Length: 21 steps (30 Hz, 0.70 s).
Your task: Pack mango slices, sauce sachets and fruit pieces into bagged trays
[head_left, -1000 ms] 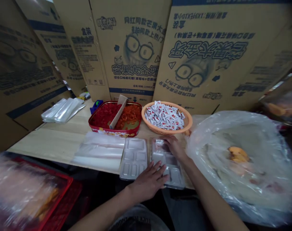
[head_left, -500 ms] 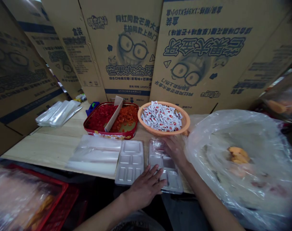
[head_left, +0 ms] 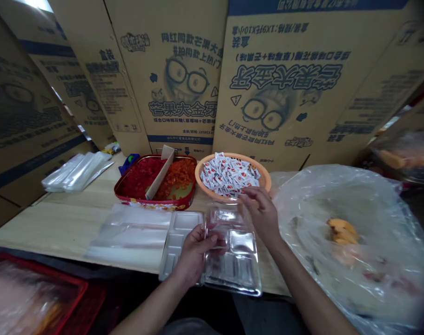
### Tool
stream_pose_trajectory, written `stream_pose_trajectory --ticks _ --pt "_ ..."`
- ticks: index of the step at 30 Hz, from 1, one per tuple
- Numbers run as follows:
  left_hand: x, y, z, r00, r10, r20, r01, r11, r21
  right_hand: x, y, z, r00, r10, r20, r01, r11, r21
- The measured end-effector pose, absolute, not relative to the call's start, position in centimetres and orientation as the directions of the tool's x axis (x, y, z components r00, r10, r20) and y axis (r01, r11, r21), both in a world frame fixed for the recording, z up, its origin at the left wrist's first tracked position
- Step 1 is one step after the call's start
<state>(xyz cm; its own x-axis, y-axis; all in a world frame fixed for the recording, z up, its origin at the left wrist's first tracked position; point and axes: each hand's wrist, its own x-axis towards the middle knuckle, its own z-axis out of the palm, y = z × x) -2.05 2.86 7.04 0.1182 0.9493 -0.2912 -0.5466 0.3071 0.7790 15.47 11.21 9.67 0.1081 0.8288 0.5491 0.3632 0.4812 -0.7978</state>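
1. Closest to the body, the left hand (head_left: 194, 257) has a narrow grip, its fingers curled around the left edge of a clear plastic tray (head_left: 232, 253) with several compartments. That tray sits at the front of the table (head_left: 61, 223), its near edge reaching the table's edge.
2. On the tray's far right side, the right hand (head_left: 259, 210) has its fingers bent against the top corner. Whether this is a firm grip or a light touch, I cannot tell.
3. Under and beside the left hand, a silver-grey compartment tray (head_left: 175, 244) lies flat, partly covered by the clear one.
4. Low at the bottom left, below the table, a red crate (head_left: 40, 284) holds something wrapped in plastic.
5. Left of the trays on the table, a flat stack of clear plastic sheets (head_left: 130, 232) lies close beside the silver-grey tray.
6. To the right, a large clear plastic bag (head_left: 354, 218) bulges, with yellow pieces (head_left: 342, 231) inside.
7. Further along the table, a red tin (head_left: 151, 197) holds diced red bits and diced orange bits, parted by a cardboard divider (head_left: 159, 172). Next to it, an orange basket (head_left: 232, 174) is heaped with small white-and-red sachets (head_left: 229, 174).
8. Behind those, at the far left, lies a bundle of plastic sleeves (head_left: 75, 172).
9. Along the back, large printed cardboard boxes (head_left: 281, 79) stand upright, side by side, their print upside down.
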Motion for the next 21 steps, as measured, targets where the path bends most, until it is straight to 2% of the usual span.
stream_pose_trajectory --ticks 2,3,4,6,10,14,16,18,19,20,21 --pt "-3.0 3.4 7.3 0.083 0.939 -0.333 -0.603 0.313 0.734 15.4 11.7 10.8 0.149 0.951 0.270 0.100 0.257 -0.961" --pt "-3.4 3.6 7.4 0.070 0.934 -0.350 -0.626 0.314 0.714 15.3 11.9 11.2 0.072 0.990 0.122 -0.031 0.124 -0.992" --pt "-3.9 3.8 7.4 0.059 0.931 -0.359 -0.646 0.310 0.698 15.2 12.0 11.6 -0.045 0.999 -0.001 -0.132 -0.007 -0.991" --pt "-4.6 4.3 7.3 0.049 0.932 -0.359 -0.677 0.296 0.674 14.8 12.2 12.1 -0.272 0.952 -0.144 -0.244 -0.213 -0.946" --pt "-5.5 5.1 7.2 0.061 0.918 -0.391 -0.716 0.313 0.624 13.3 12.1 12.5 -0.448 0.871 -0.199 -0.339 -0.372 -0.864" --pt "-6.5 5.7 7.0 0.087 0.883 -0.461 -0.759 0.359 0.543 12.2 13.3 12.3 -0.513 0.848 -0.135 -0.367 -0.358 -0.858" --pt "-7.2 5.9 7.1 0.056 0.881 -0.469 -0.742 0.352 0.571 12.3 15.4 11.7 -0.443 0.893 -0.085 -0.277 -0.226 -0.934" --pt "-7.9 5.9 7.1 0.044 0.894 -0.446 -0.698 0.347 0.626 12.6 18.6 10.6 -0.291 0.956 0.017 0.019 0.024 -1.000" --pt "-8.2 5.9 7.1 0.056 0.902 -0.428 -0.679 0.349 0.646 12.8 20.4 9.9 -0.228 0.968 0.109 0.230 0.162 -0.960" --pt "-8.4 5.8 7.2 0.076 0.908 -0.411 -0.669 0.352 0.655 13.0 22.3 9.1 -0.195 0.948 0.251 0.463 0.315 -0.829" --pt "-8.6 5.8 7.1 0.097 0.913 -0.397 -0.666 0.356 0.656 13.1 24.1 8.3 -0.206 0.897 0.392 0.635 0.428 -0.644"
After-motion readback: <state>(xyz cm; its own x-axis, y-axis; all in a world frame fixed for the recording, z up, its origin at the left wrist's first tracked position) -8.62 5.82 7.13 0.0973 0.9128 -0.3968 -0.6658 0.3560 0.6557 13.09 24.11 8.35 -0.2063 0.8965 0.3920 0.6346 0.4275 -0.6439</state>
